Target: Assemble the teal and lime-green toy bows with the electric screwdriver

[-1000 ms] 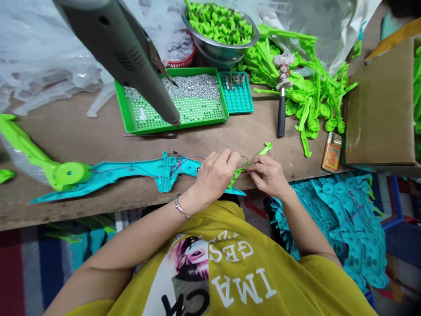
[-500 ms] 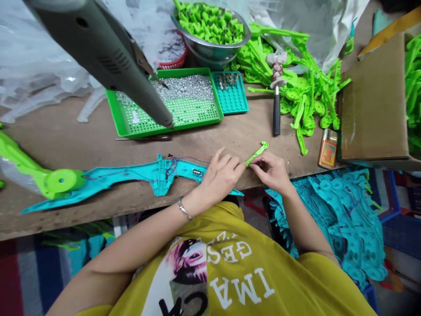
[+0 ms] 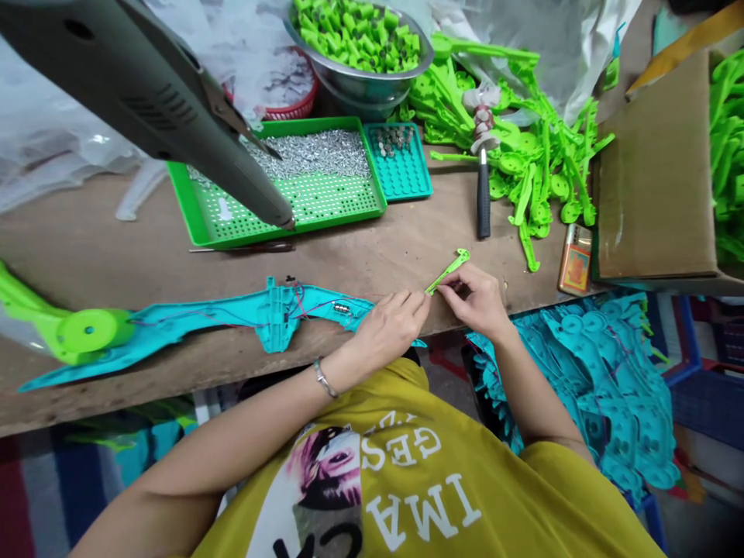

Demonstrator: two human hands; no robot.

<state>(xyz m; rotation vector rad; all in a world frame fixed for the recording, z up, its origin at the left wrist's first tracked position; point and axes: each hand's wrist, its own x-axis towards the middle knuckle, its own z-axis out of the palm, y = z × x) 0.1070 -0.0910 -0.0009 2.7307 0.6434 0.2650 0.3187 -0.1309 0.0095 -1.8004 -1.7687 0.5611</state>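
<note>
A long teal plastic shell (image 3: 244,318) with thin red and blue wires lies along the front edge of the wooden bench (image 3: 116,248). My left hand (image 3: 387,333) is closed in a pinch at the shell's right end, touching the near end of a thin lime-green strip (image 3: 446,271). My right hand (image 3: 477,298) pinches that same strip from the right. The strip points away from me and ends in a small hook. A lime-green round piece (image 3: 87,332) sits at the shell's left end.
A grey powered screwdriver (image 3: 151,93) hangs over a green tray of screws (image 3: 291,182). Beside it are a small teal tray (image 3: 401,163), a metal bowl of green caps (image 3: 354,39), a hammer (image 3: 482,178), a heap of green parts (image 3: 535,155), a cardboard box (image 3: 656,178) and a lighter (image 3: 574,267). Teal shells (image 3: 604,372) are piled below right.
Both hands have lifted the green strip clear of the teal shell and shifted it slightly away from me. My left fingers have closed from a loose spread into a pinch.
</note>
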